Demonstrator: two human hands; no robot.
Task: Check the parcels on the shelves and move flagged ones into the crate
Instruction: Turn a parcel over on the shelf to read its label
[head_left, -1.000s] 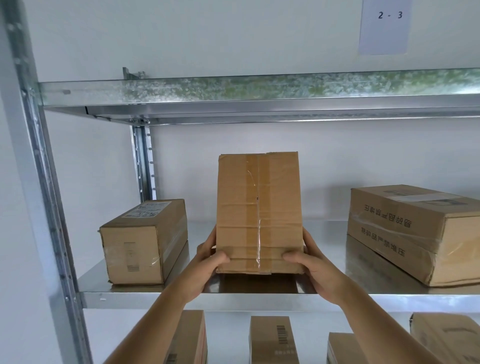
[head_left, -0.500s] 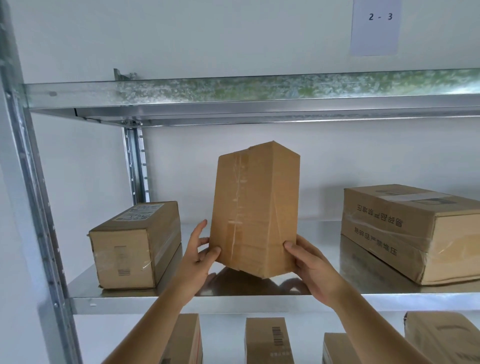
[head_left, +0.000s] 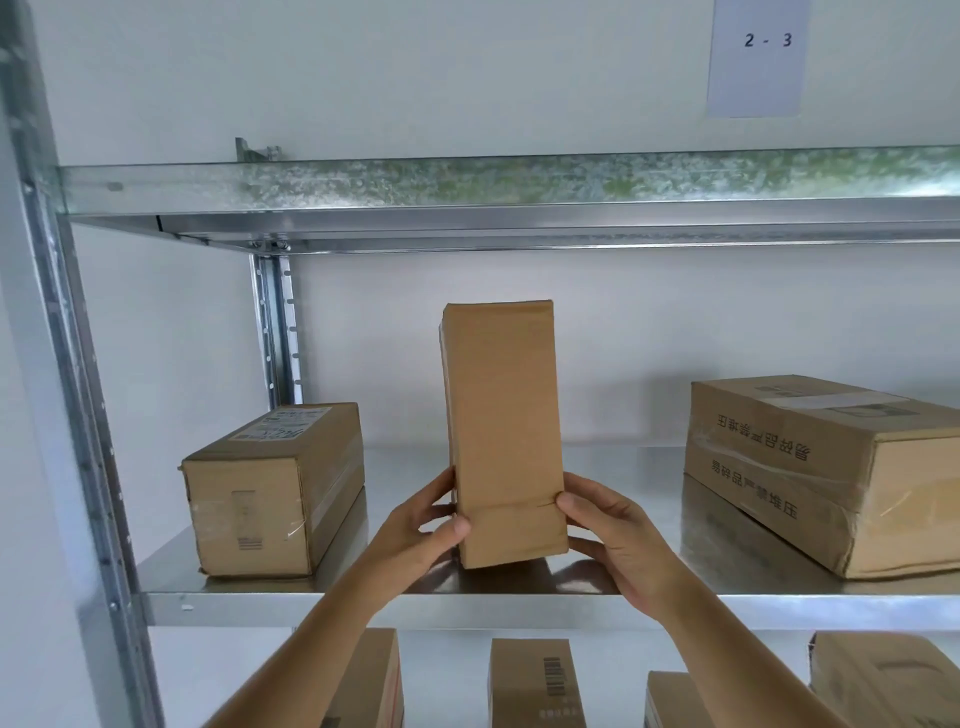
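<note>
A tall plain cardboard parcel (head_left: 501, 415) stands upright on end over the middle of the metal shelf (head_left: 519, 592), its narrow blank side facing me. My left hand (head_left: 423, 525) grips its lower left edge and my right hand (head_left: 608, 530) grips its lower right edge. No flag or label shows on the facing side. A smaller parcel with a white shipping label (head_left: 270, 488) lies at the shelf's left. A large taped parcel with printed characters (head_left: 826, 467) lies at the right. No crate is in view.
Above is another galvanised shelf (head_left: 519, 192) and a paper sign reading "2 - 3" (head_left: 756, 57) on the white wall. A steel upright (head_left: 67, 389) runs down the left. Several more parcels (head_left: 535, 680) stand on the shelf below.
Both hands have kept turning the upright parcel: its taped broad face swung away to the left and its plain narrow side now faces me. The other parcels stayed put.
</note>
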